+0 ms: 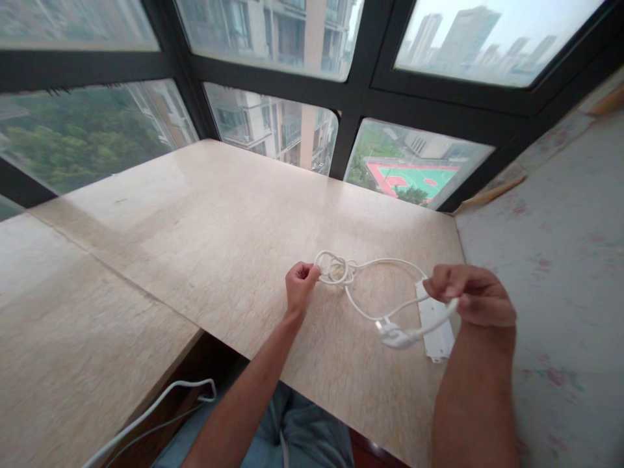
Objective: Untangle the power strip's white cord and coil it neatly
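Observation:
A white power cord (387, 261) lies in a loose knotted bundle on the stone-look ledge. My left hand (301, 285) pinches a loop of the cord at the bundle's left side. On the right, my right hand (470, 296) is closed on the cord near its plug end, lifted over the ledge. The white plug (394, 335) dangles to the left of that hand, its prongs pointing left. Beneath the right hand, a white power strip (437, 331) rests on the ledge, partly covered by the hand and cord.
Dark-framed windows (273, 78) border the ledge (219, 214) at the back and left. A papered wall (565, 279) closes off the right side. At the lower left, another white cable (160, 396) hangs by an opening in the ledge's front edge.

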Action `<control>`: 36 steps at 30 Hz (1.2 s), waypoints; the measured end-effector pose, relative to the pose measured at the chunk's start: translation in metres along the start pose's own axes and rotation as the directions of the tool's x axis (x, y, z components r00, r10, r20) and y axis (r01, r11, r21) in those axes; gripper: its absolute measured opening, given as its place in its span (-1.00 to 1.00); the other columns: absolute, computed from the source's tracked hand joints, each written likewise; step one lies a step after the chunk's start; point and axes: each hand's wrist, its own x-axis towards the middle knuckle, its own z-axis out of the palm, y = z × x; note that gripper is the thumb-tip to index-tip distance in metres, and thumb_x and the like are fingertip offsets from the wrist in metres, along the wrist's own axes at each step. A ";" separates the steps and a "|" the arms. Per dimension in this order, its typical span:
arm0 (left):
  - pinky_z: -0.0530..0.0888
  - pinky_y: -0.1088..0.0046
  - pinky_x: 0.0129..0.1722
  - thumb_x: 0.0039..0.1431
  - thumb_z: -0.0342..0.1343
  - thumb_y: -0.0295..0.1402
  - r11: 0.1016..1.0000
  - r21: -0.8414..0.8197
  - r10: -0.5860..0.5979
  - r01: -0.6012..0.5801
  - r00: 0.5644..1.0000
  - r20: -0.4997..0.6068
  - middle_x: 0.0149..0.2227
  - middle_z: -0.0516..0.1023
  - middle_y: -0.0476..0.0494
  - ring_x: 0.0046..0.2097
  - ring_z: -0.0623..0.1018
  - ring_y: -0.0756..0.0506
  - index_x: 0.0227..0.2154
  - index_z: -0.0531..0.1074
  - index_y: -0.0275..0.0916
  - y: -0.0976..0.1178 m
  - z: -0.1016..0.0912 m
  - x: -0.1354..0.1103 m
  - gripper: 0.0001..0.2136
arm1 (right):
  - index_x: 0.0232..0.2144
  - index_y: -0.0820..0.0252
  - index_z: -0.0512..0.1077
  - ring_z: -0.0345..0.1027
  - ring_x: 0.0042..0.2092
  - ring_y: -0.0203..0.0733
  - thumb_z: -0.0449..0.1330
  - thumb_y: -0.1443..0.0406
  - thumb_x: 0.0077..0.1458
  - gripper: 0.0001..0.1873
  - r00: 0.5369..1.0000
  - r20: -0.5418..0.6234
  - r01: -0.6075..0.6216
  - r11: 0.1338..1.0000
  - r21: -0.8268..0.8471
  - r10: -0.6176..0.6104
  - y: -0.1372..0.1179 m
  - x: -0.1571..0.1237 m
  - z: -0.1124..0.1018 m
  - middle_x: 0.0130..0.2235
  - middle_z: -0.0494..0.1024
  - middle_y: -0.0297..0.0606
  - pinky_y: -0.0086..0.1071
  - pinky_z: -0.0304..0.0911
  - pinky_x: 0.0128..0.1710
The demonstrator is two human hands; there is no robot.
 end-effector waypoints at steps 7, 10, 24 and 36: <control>0.40 0.47 -0.32 0.01 0.15 -0.24 0.973 -0.176 -0.152 0.149 0.988 -0.001 -0.41 0.55 -0.08 -0.35 0.52 -0.03 -0.44 0.38 -0.26 -0.003 0.000 0.004 -0.82 | -0.50 0.04 0.43 -0.08 -0.62 -0.40 0.40 0.20 -0.10 -0.80 0.915 -0.366 0.273 0.930 0.246 -0.171 0.000 0.018 0.020 -0.60 0.14 -0.49 -0.40 0.01 -0.59; 0.42 0.43 -0.23 -0.01 0.20 -0.26 0.968 -0.204 -0.137 0.143 0.990 0.041 -0.24 0.60 -0.19 -0.17 0.57 -0.10 -0.23 0.37 -0.27 -0.002 0.001 0.003 -0.71 | -0.51 0.03 0.42 -0.05 -0.58 -0.41 0.48 0.26 -0.22 -0.72 0.875 -0.473 0.305 0.878 0.368 -0.106 0.001 0.034 0.044 -0.56 0.18 -0.50 -0.43 0.06 -0.57; 0.42 0.28 0.08 -0.02 0.24 -0.36 0.991 -0.106 -0.066 0.082 0.987 0.146 0.16 0.40 -0.33 0.11 0.47 -0.19 0.09 0.34 -0.27 -0.014 0.001 0.002 -0.46 | -0.42 0.14 0.39 0.27 -0.48 -0.47 0.29 0.45 0.06 -0.83 0.799 -0.579 0.429 0.521 0.738 0.162 -0.011 0.053 0.085 -0.46 0.38 -0.48 -0.54 0.30 -0.46; 0.40 0.21 0.08 0.13 0.14 -0.19 1.000 0.003 0.003 -0.003 0.997 0.083 0.07 0.48 -0.31 0.08 0.48 -0.21 0.02 0.44 -0.27 -0.016 -0.006 0.000 -0.58 | -0.45 0.06 0.47 0.44 -0.27 -0.43 0.40 0.39 -0.06 -0.82 0.818 -0.484 0.197 0.639 0.744 0.311 0.024 0.063 0.106 -0.31 0.54 -0.51 -0.50 0.40 -0.25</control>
